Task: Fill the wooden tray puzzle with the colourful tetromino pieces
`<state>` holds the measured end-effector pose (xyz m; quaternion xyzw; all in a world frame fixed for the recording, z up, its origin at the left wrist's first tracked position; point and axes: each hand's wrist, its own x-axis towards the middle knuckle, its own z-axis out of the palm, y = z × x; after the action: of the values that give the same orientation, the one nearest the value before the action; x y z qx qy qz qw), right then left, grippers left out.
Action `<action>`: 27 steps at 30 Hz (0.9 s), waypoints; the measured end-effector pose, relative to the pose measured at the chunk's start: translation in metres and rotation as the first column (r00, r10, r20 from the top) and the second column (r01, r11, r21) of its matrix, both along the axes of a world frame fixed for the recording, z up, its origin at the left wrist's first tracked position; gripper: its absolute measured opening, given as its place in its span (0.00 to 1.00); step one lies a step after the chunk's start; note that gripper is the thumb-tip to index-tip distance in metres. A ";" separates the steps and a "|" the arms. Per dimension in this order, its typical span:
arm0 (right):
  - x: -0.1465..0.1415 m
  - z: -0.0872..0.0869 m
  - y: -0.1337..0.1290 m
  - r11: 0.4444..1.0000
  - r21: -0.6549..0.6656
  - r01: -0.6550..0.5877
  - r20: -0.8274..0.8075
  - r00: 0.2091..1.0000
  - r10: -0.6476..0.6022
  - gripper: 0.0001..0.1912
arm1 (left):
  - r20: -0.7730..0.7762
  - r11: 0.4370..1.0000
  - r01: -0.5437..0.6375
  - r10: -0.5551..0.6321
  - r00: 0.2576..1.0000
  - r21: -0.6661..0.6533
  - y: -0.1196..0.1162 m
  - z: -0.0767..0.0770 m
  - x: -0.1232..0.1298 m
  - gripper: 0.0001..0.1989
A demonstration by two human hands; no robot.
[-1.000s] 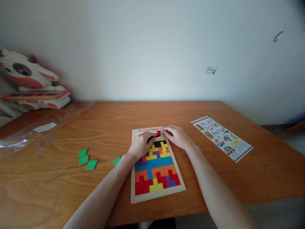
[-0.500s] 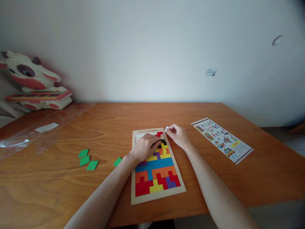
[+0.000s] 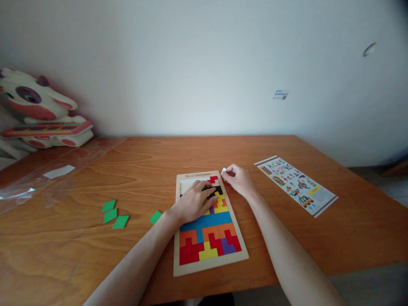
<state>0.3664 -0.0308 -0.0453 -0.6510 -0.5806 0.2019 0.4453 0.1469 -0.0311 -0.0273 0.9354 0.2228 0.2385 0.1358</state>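
Note:
A wooden puzzle board [image 3: 210, 265] with coloured block pieces lies on the table, a pale bare part showing near its top. Spread over the upper left of the board is my left hand [image 3: 195, 201], its fingers resting on the black pieces [image 3: 218, 190] and hiding some of the pieces beneath. Just beyond the board's upper right edge, my right hand [image 3: 238, 179] pinches a small white piece [image 3: 224, 171] between thumb and fingertips.
Green diamond pieces [image 3: 121, 222] lie left of the board, one close to my left forearm. A printed sheet [image 3: 296, 185] lies at the right. Clear plastic wrap [image 3: 35, 189] and a cow-shaped toy keyboard [image 3: 47, 128] are at the far left.
My left fingers have spread and come off the black piece they were handling, which now lies flatter on the board. My right hand still pinches the white piece in nearly the same spot.

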 end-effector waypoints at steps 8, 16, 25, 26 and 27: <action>0.001 0.001 0.001 0.997 0.018 -0.071 -0.031 0.997 0.071 0.09 | 0.124 0.992 -0.089 0.099 0.987 -0.085 0.004 -0.006 0.000 0.13; -0.019 0.020 -0.010 0.933 0.066 -0.353 0.028 0.936 0.352 0.12 | 0.346 0.829 -0.132 0.364 0.865 -0.543 0.015 -0.008 -0.001 0.18; -0.026 0.033 -0.018 0.906 -0.002 -0.424 -0.076 0.903 0.423 0.14 | 0.433 0.758 -0.049 0.423 0.796 -0.650 0.015 -0.001 -0.004 0.14; -0.023 0.036 -0.019 0.913 -0.037 -0.407 -0.070 0.912 0.404 0.15 | 0.442 0.733 -0.054 0.465 0.767 -0.678 0.017 0.000 -0.005 0.15; -0.019 0.039 -0.020 0.917 -0.079 -0.391 -0.050 0.920 0.388 0.17 | 0.456 0.700 -0.052 0.517 0.724 -0.712 0.019 0.000 -0.006 0.16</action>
<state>0.3475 -0.0513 -0.0066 -0.5380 -0.6816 0.3222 0.3771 0.1408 -0.0117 -0.0269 0.6406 0.3847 0.4607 0.4789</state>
